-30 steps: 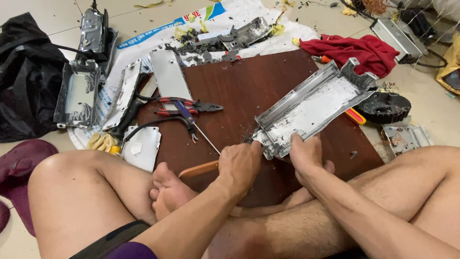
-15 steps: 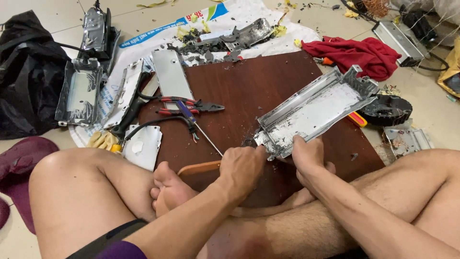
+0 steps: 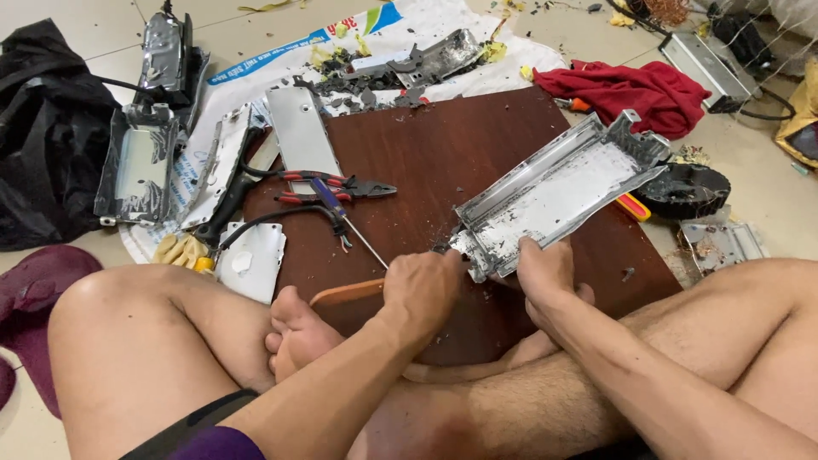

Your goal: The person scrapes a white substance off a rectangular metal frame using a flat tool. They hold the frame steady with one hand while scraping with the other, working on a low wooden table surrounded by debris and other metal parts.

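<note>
A long open metal casing (image 3: 554, 194) lies tilted on a dark red-brown wooden board (image 3: 443, 145). My right hand (image 3: 545, 273) grips the casing's near end. My left hand (image 3: 422, 290) is closed around a tool with an orange-brown wooden handle (image 3: 345, 294); its tip is at the casing's near corner, hidden by the hand. Red-handled pliers (image 3: 328, 183) and a thin screwdriver (image 3: 349, 226) rest on the board to the left. I sit cross-legged, with my feet at the board's front edge.
Flat metal plates (image 3: 298, 136) and casing halves (image 3: 136, 170) lie on a white sack at the left. A black bag (image 3: 43, 128) sits far left, a red cloth (image 3: 630, 89) at the back right, a black round part (image 3: 686, 189) and a small metal piece (image 3: 720, 243) at the right.
The casing's far end has shifted slightly; both hands stay at its near end, the left hand pressing the tool against the corner.
</note>
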